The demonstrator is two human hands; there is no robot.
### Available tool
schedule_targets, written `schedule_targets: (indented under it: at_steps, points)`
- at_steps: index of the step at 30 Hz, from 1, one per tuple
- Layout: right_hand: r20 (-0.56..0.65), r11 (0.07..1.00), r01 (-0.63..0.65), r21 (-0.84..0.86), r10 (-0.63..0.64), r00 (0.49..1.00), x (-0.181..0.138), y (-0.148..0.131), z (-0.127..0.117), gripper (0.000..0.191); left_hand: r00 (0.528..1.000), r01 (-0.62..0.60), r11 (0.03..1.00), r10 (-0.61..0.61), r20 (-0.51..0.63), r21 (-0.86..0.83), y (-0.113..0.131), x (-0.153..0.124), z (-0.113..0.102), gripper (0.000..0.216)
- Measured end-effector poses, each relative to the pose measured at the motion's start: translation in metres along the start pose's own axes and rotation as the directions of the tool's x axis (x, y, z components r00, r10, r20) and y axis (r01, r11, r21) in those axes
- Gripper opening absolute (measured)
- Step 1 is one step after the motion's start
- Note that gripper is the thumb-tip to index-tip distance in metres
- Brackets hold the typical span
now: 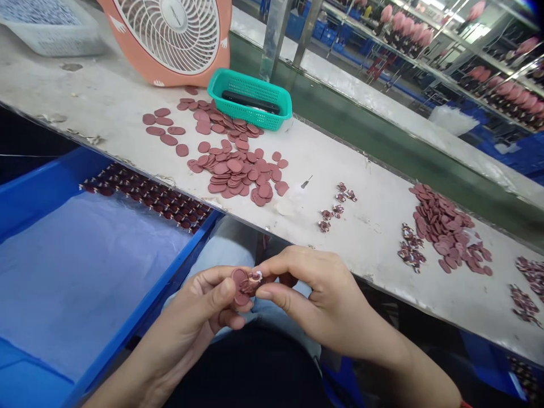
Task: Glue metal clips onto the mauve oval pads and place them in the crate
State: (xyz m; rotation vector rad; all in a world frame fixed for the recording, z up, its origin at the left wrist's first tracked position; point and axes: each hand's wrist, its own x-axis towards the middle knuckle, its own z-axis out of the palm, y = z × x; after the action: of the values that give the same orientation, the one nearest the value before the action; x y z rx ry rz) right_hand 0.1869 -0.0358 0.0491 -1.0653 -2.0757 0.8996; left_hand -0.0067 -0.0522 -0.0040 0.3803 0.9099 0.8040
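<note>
The left hand [198,320] and right hand [314,292] pinch a small cluster of mauve oval pads [243,286] above the lap, while many loose pads [233,173] lie piled on the bench [361,249] and dark pieces [144,195] sit in rows in the blue crate [178,266].

Left hand [187,323] clamps a cluster of dusty-pink oval pads [240,286], right hand [314,294] pinching a small printed piece [255,276] at its edge! Over by the teal plastic basket [250,99], loose pads [232,170] spill across the bench [374,238] just in front, an orange fan [170,37] right beside it.
</note>
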Motion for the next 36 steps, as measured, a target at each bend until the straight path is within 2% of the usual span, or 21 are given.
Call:
schedule_targets:
  at_steps: [5, 19, 36]
  points:
    - [0.032, 0.999, 0.022, -0.027, -0.021, 0.999, 0.001, 0.0, -0.002, 0.008, 0.997, 0.016, 1.0, -0.016, 0.072, -0.001, -0.002, 0.004, -0.006, 0.029]
    - [0.089, 0.985, 0.121, -0.123, -0.111, 0.99, 0.003, -0.001, -0.004, 0.01, 0.999, 0.033, 0.999, -0.033, 0.019, -0.043, 0.001, 0.001, 0.007, 0.036]
    - [0.072, 0.989, 0.14, -0.057, -0.136, 0.988, 0.003, 0.001, 0.003, 0.009, 0.994, 0.044, 0.998, -0.039, 0.1, -0.048, -0.003, 0.007, -0.005, 0.035]
